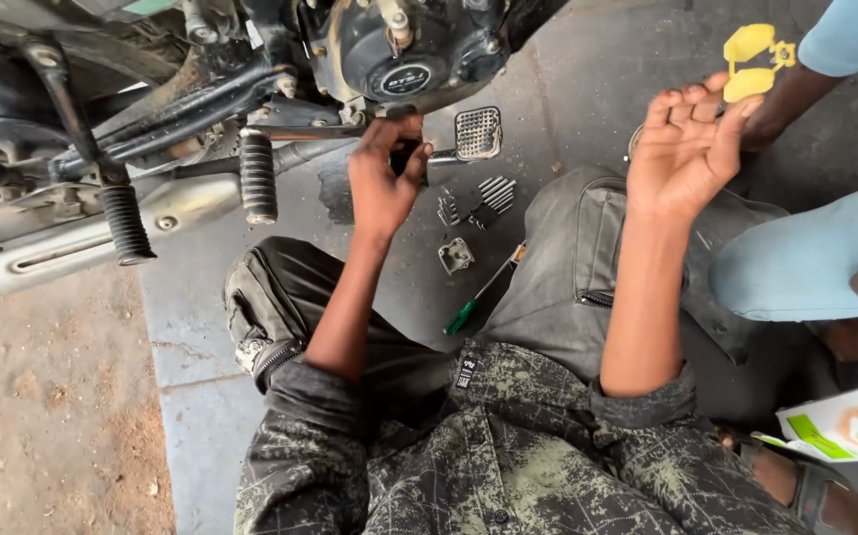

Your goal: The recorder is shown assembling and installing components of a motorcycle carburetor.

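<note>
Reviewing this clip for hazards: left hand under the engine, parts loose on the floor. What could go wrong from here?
1. The left hand grips a dark tool under the motorcycle engine, beside the brake pedal; a slip could bang knuckles on metal.
2. The small metal parts and screwdriver lie loose on the concrete by the knee; a leg shift could scatter them.
3. The right hand is raised open toward another person's hand, so attention may be split.
</note>
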